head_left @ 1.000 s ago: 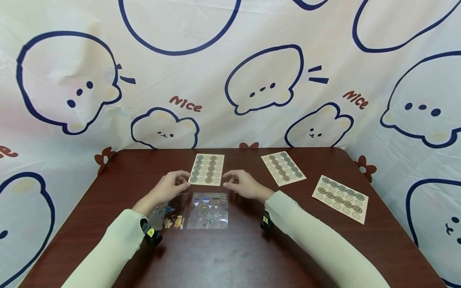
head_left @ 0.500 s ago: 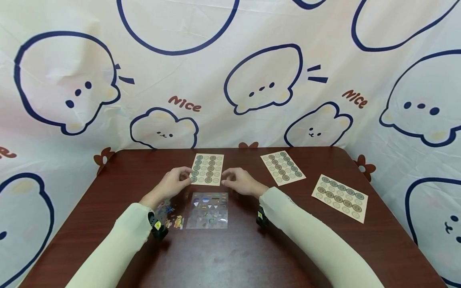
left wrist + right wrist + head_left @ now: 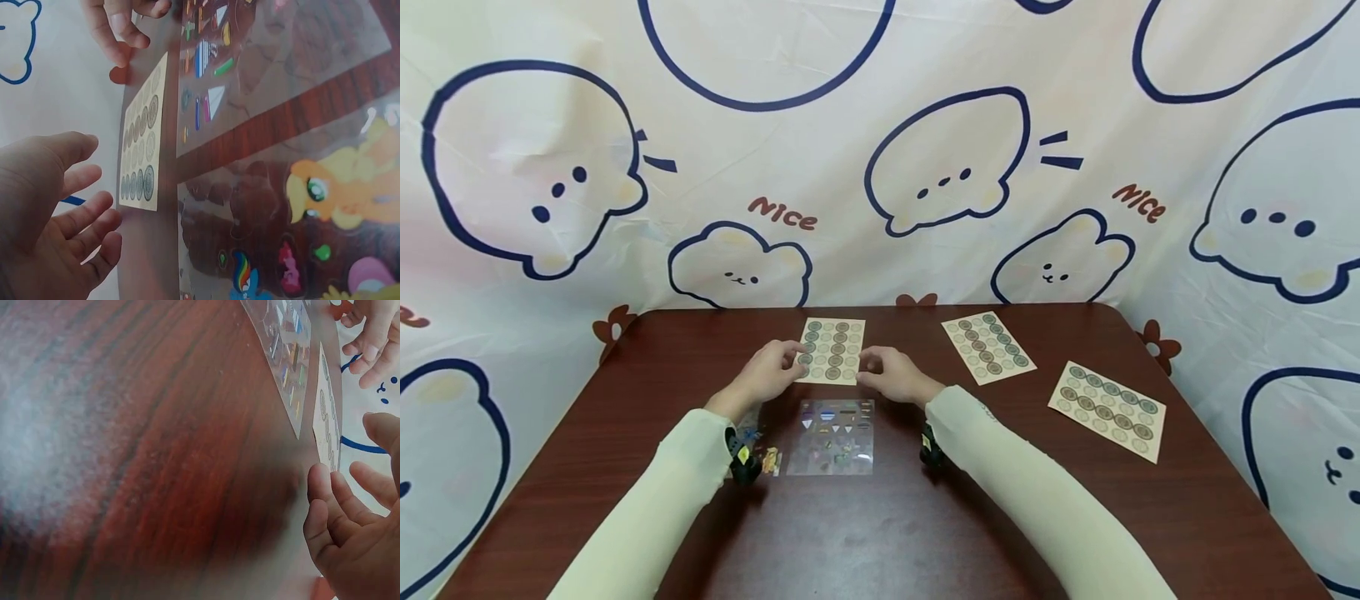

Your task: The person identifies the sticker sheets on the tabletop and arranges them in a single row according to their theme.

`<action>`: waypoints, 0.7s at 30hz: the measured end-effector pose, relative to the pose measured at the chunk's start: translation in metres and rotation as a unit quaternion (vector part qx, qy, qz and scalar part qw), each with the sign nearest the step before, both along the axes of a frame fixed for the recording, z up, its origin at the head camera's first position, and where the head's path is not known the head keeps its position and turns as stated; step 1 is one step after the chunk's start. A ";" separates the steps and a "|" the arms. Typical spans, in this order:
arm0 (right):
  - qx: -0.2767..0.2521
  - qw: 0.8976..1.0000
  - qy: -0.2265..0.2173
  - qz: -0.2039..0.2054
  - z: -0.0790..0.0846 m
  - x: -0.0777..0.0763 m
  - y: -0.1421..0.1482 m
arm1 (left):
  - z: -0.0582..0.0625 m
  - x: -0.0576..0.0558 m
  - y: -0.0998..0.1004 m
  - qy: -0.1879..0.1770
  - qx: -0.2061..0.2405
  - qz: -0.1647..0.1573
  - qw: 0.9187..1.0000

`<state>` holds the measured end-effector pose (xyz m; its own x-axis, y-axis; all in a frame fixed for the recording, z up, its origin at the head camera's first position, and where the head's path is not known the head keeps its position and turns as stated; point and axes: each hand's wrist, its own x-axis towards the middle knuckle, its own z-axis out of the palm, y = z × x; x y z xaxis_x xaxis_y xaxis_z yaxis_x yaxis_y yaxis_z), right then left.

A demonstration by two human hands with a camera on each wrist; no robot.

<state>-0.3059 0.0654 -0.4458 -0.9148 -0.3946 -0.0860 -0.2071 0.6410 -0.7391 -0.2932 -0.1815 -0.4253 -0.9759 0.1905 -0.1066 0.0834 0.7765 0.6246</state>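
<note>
A cream sheet of round stickers (image 3: 829, 353) lies flat toward the table's far edge. At its left edge is my left hand (image 3: 766, 372), fingers loosely bent and partly over the corner in the head view; in the left wrist view nothing sits between its fingers. My right hand (image 3: 897, 375) is by the sheet's right edge, fingers relaxed, holding nothing. In the right wrist view its fingertips overlap the end of the round-sticker sheet (image 3: 326, 419); whether they touch it is unclear. Nearer lies a clear sticker sheet (image 3: 831, 446) with small coloured shapes.
Left of the clear sheet, a transparent sheet with cartoon pony stickers (image 3: 340, 187) is partly hidden by my left wrist. Two more round-sticker sheets (image 3: 990, 348) lie at the right, one of them a nearer, tilted sheet (image 3: 1108, 411). A patterned cloth (image 3: 842, 275) hangs behind the brown table (image 3: 880, 533).
My left hand has moved right and slightly forward, over the sheet's left edge. The right hand has shifted a little left. The sheets have stayed in place.
</note>
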 end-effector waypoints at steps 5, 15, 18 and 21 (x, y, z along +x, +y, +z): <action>0.008 1.000 -0.004 -0.003 0.000 -0.005 -0.004 | -0.002 -0.003 -0.005 -0.005 -0.002 0.001 1.000; 0.031 0.999 0.009 0.005 0.004 -0.009 -0.009 | -0.005 -0.010 -0.007 0.005 -0.022 -0.018 1.000; 0.042 0.999 0.017 0.008 0.003 -0.011 -0.011 | -0.004 -0.012 -0.007 -0.006 -0.022 -0.020 1.000; 0.057 0.998 0.022 0.008 0.003 -0.012 -0.013 | -0.004 -0.015 -0.007 -0.015 -0.022 -0.022 0.999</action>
